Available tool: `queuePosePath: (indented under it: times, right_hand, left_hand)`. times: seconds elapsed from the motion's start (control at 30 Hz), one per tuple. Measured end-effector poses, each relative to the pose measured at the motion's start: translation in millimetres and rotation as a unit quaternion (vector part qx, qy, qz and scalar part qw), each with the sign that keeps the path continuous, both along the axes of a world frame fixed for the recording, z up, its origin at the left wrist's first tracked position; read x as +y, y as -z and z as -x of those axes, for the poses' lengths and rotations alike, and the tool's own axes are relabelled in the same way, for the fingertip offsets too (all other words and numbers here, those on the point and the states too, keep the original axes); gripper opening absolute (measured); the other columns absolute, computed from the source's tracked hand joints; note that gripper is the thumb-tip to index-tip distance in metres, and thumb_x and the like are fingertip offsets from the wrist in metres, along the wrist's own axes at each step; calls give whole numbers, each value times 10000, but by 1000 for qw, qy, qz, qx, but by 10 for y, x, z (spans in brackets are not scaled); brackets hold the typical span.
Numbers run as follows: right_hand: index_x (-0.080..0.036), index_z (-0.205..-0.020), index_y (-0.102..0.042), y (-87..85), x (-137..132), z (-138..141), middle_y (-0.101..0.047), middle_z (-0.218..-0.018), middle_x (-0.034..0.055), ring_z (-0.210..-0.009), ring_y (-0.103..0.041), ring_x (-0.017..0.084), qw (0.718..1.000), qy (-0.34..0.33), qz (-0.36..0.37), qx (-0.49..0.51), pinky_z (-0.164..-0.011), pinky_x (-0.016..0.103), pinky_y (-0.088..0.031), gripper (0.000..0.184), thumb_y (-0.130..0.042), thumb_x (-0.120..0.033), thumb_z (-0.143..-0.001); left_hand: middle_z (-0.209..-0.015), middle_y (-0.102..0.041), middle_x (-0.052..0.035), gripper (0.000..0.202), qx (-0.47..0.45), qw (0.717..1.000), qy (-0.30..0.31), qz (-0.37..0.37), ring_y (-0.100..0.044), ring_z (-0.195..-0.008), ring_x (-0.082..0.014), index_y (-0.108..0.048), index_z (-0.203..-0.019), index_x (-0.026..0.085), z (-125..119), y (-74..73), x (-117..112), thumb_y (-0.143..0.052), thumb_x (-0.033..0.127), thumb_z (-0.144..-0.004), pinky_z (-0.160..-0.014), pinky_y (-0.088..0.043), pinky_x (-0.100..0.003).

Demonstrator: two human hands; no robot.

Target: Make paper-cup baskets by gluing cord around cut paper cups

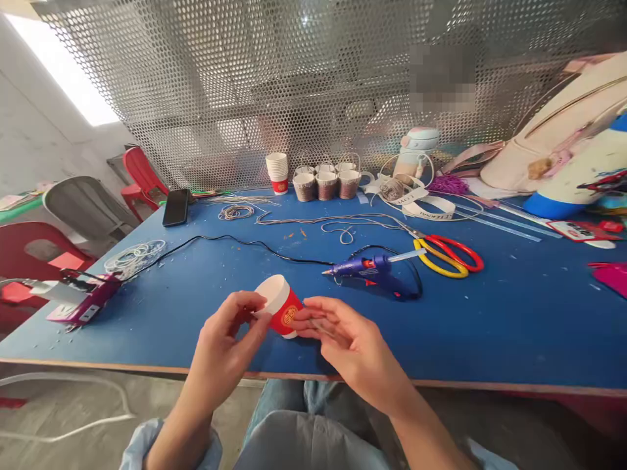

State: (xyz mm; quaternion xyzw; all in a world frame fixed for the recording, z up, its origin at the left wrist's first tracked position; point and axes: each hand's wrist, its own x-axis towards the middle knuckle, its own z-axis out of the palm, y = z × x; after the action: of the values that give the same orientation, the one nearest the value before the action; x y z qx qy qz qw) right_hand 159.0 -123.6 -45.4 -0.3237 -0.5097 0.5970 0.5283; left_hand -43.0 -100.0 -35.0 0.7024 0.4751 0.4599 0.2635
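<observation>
A red and white paper cup (288, 310) with a gold emblem is tilted just above the blue table, near its front edge. My left hand (230, 333) pinches its white rim between thumb and fingers. Beside the cup's red side is my right hand (347, 339), fingers stretched out and slightly curled, the fingertips against or very close to the cup. Whether something thin lies in that palm is unclear. Beyond the hands lies a blue hot glue gun (365, 269) with a clear glue stick (407, 255) in its back, next to red and yellow handled scissors (448, 254).
Twine (318, 220) runs across the table (514, 313). Farther back stand stacked paper cups (277, 173) and several twine-wrapped cups (326, 186). A phone (176, 207) and a power strip (91, 301) are on the left; a bottle (418, 150) and bag (563, 130) are right.
</observation>
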Motion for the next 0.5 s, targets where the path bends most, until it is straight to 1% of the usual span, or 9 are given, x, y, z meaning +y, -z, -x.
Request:
queuePosePath:
  times: [0.07,0.13,0.23,0.3,0.4,0.5]
  right_hand:
    - [-221,-1172,-580,45,-15,47,-720,-1100,60,-1013,-703,170,999,34,-23,-8,-932,352,-579,360,-520,-64,-854]
    - [-230,-1153,-585,72,-28,97,-740,-1043,46,-937,-726,158,995,76,-53,-23,-869,313,-605,279,-528,-121,-903]
    - [-230,-1070,-623,103,-40,158,-759,-971,31,-831,-745,144,983,141,-105,-56,-778,242,-617,196,-575,-144,-901]
    - [-222,-1005,-651,129,-42,181,-758,-907,28,-777,-743,141,968,176,-154,-93,-726,215,-610,157,-593,-130,-891]
    - [-205,-968,-676,154,-38,194,-729,-826,33,-715,-712,139,934,205,-241,-164,-677,224,-584,161,-570,-104,-902]
    - [-190,-951,-671,126,-39,203,-697,-818,45,-708,-666,143,911,221,-283,-204,-657,246,-554,161,-543,-99,-910]
  left_hand:
    - [-858,-614,14,127,-25,999,-8,-21,-580,-755,-106,-580,-969,229,-44,44,-34,-602,153,-869,-679,-487,-197]
    - [-876,-605,11,151,-39,998,-3,-43,-579,-787,-110,-563,-961,236,-95,63,-64,-577,114,-873,-694,-491,-202]
    - [-878,-596,4,170,-35,996,17,-83,-573,-810,-117,-553,-897,228,-166,56,-100,-535,61,-875,-696,-482,-209]
    - [-879,-591,0,189,-16,995,31,-99,-566,-800,-116,-561,-859,219,-199,43,-120,-518,35,-870,-678,-467,-210]
    - [-911,-583,-9,208,4,994,32,-103,-562,-799,-115,-600,-868,217,-224,44,-150,-521,25,-863,-660,-453,-212]
    - [-917,-587,-18,193,-11,996,20,-87,-569,-842,-134,-606,-908,224,-238,82,-172,-537,50,-863,-684,-465,-226]
